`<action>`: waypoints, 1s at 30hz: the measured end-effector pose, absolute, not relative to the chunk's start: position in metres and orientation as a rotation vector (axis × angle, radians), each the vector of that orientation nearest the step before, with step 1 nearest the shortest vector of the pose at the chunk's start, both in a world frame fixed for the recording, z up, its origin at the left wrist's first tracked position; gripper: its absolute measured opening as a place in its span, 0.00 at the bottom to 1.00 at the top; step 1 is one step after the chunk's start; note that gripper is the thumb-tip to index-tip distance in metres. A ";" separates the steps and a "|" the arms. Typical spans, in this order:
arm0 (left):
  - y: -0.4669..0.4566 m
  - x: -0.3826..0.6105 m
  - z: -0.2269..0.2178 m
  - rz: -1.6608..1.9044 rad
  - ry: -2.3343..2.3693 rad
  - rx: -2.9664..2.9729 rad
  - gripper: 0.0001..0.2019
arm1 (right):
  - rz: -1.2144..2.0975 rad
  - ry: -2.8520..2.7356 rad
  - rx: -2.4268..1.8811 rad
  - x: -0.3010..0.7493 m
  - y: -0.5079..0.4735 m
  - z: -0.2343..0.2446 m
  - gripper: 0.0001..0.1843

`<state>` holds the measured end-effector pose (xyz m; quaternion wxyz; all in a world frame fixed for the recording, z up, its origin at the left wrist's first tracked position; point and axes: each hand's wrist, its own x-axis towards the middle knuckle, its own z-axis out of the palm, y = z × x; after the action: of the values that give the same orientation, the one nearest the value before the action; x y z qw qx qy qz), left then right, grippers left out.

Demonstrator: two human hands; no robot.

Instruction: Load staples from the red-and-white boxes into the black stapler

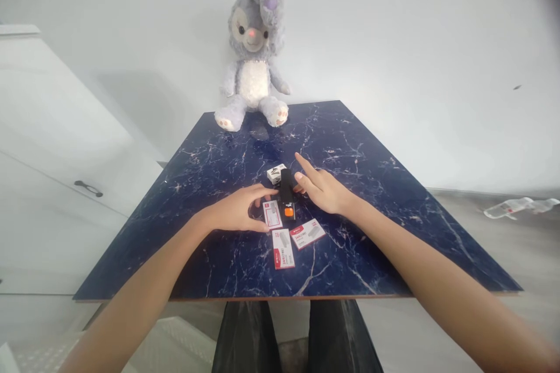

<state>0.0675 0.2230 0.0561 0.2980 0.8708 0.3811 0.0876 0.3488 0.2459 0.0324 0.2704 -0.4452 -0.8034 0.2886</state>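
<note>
A black stapler (287, 193) with an orange end lies in the middle of the dark blue marble table (367, 186). My right hand (321, 188) rests beside it on the right, thumb and a finger touching its side, index finger stretched forward. My left hand (240, 210) curves in from the left, fingertips near the stapler and over a small red and white staple box (272, 214). Two more such boxes (283, 248) (307, 233) lie nearer to me. A small white box (275, 173) sits just beyond the stapler.
A grey plush rabbit (254, 49) sits at the table's far edge against the white wall. A white cabinet with a handle (88, 188) stands to the left. Crumpled plastic (518, 206) lies on the floor at right. My dark trousers (297, 335) show below the table.
</note>
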 end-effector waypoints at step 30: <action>0.122 0.101 0.068 0.320 1.043 2.445 0.23 | 0.682 -2.251 -1.146 0.348 0.246 0.036 0.32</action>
<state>0.1011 0.1224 0.0680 0.2303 0.8887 0.3791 0.1164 0.3483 0.2458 0.0365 0.2593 -0.4231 -0.8309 0.2517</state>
